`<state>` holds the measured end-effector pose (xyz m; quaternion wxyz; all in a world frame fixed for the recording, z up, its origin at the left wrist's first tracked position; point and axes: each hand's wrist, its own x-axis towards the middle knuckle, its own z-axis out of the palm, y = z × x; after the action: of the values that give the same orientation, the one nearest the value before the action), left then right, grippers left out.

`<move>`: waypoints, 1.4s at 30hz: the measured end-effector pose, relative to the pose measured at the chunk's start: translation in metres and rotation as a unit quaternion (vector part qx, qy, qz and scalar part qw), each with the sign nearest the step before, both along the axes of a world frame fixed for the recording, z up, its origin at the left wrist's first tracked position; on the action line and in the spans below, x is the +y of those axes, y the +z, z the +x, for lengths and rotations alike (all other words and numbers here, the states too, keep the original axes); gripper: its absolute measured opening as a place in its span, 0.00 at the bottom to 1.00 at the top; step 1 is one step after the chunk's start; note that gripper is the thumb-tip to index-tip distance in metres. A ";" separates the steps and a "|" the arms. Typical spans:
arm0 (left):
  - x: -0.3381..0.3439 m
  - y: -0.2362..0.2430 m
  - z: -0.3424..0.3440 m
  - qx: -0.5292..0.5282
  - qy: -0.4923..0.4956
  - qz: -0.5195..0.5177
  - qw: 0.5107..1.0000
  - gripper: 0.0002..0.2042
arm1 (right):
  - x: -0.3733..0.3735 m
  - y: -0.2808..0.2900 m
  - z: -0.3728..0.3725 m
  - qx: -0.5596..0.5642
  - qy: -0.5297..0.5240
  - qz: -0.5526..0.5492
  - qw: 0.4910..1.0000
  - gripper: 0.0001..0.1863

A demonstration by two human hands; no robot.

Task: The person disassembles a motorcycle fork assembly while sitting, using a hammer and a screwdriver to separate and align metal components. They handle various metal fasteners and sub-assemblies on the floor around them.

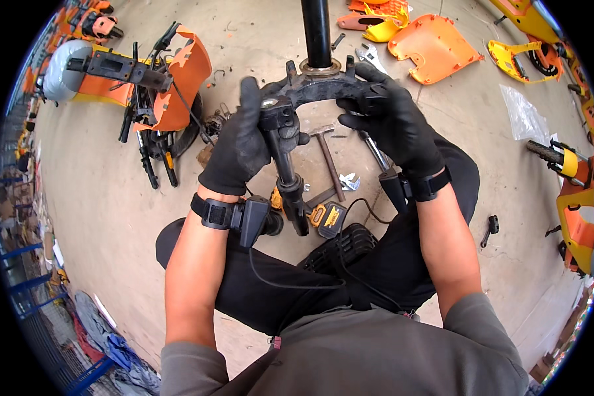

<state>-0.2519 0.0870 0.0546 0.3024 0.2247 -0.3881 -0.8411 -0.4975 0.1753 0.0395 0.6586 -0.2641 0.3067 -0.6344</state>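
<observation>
Both hands wear black gloves and hold a black front fork [327, 91] by the two ends of its crown. My left hand [236, 148] closes on the left end, its thumb tip showing past the leg. My right hand [406, 129] is curled over the right end. The fork's black steering tube [316, 33] points away from me to the top edge. Its left leg [286, 173] comes back toward my lap; the right leg is partly hidden by my right hand and wrist. Beneath the fork, a hammer [330, 165] and a yellow-and-black power tool [328, 218] lie on the floor.
A partly stripped orange scooter [185, 76] lies at left. Beyond the fork are an adjustable wrench [371, 57] and an orange panel [434, 49]. A clear plastic bag [523, 112] and more scooters [582, 204] are at right. Cables run from my wrist devices across my lap.
</observation>
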 end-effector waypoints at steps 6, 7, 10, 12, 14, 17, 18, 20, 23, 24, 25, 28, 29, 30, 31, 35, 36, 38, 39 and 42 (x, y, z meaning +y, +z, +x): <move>-0.011 -0.028 0.001 -0.056 0.001 0.035 0.998 0.30 | -0.004 0.004 -0.001 0.221 0.003 0.062 0.973 0.24; -0.013 -0.033 0.002 -0.053 -0.014 0.038 0.998 0.29 | -0.005 0.003 -0.003 0.228 0.025 0.071 0.971 0.24; -0.009 -0.043 -0.001 -0.078 -0.026 0.044 0.996 0.26 | -0.005 -0.006 -0.012 0.268 0.073 0.080 0.957 0.27; -0.010 -0.043 -0.003 -0.073 -0.056 0.039 0.995 0.25 | -0.005 -0.010 -0.019 0.298 0.098 0.073 0.947 0.29; -0.009 -0.042 -0.003 -0.118 -0.032 0.001 0.992 0.23 | -0.006 -0.012 -0.024 0.324 0.124 0.061 0.936 0.33; -0.007 -0.044 0.000 -0.123 -0.010 0.008 0.992 0.23 | -0.017 0.009 -0.021 0.395 0.165 0.065 0.902 0.33; -0.006 -0.042 -0.004 -0.133 -0.014 -0.018 0.991 0.23 | -0.021 0.006 -0.024 0.405 0.166 0.056 0.897 0.33; -0.004 -0.036 -0.013 -0.152 -0.022 -0.068 0.986 0.24 | -0.029 -0.003 -0.030 0.426 0.168 0.040 0.888 0.32; -0.007 -0.047 -0.008 -0.188 -0.027 -0.082 0.978 0.28 | -0.029 0.002 -0.017 0.469 0.133 0.045 0.872 0.27; -0.007 -0.050 -0.005 -0.177 -0.021 -0.086 0.980 0.30 | -0.027 0.005 -0.015 0.480 0.116 0.047 0.869 0.26; -0.009 -0.052 0.000 -0.165 -0.015 -0.091 0.982 0.32 | -0.035 0.009 -0.017 0.503 0.172 0.070 0.844 0.22; -0.013 -0.040 0.003 -0.122 -0.033 -0.066 0.990 0.41 | -0.039 -0.006 -0.023 0.363 0.122 0.056 0.922 0.17; -0.013 -0.038 0.002 -0.122 -0.025 -0.072 0.990 0.41 | -0.039 -0.003 -0.031 0.376 0.114 0.069 0.917 0.14; -0.013 -0.034 0.007 -0.125 -0.010 -0.077 0.989 0.42 | -0.042 -0.003 -0.035 0.364 0.120 0.074 0.921 0.13; -0.018 -0.059 0.027 -0.212 -0.012 -0.137 0.968 0.40 | -0.042 -0.005 -0.039 0.354 0.124 0.081 0.923 0.13; 0.033 -0.097 0.069 -0.269 -0.216 -0.207 0.915 0.32 | -0.038 0.002 -0.046 0.336 0.106 0.108 0.930 0.10; 0.055 -0.084 0.062 -0.240 -0.239 -0.099 0.936 0.33 | -0.035 0.003 -0.048 0.338 0.093 0.120 0.929 0.10; 0.084 -0.098 0.058 -0.196 -0.211 0.014 0.958 0.32 | -0.038 -0.002 -0.058 0.359 0.111 0.123 0.919 0.10; 0.088 -0.104 0.056 -0.201 -0.193 0.016 0.960 0.32 | -0.041 -0.003 -0.060 0.367 0.113 0.122 0.915 0.10; 0.091 -0.115 0.051 -0.209 -0.162 0.019 0.964 0.33 | -0.040 -0.018 -0.068 0.348 0.109 0.113 0.924 0.12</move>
<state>-0.2010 0.1783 -0.0606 0.0696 0.3351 -0.4582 -0.8203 -0.5652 0.1350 0.0218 0.6007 -0.4242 0.5557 -0.3878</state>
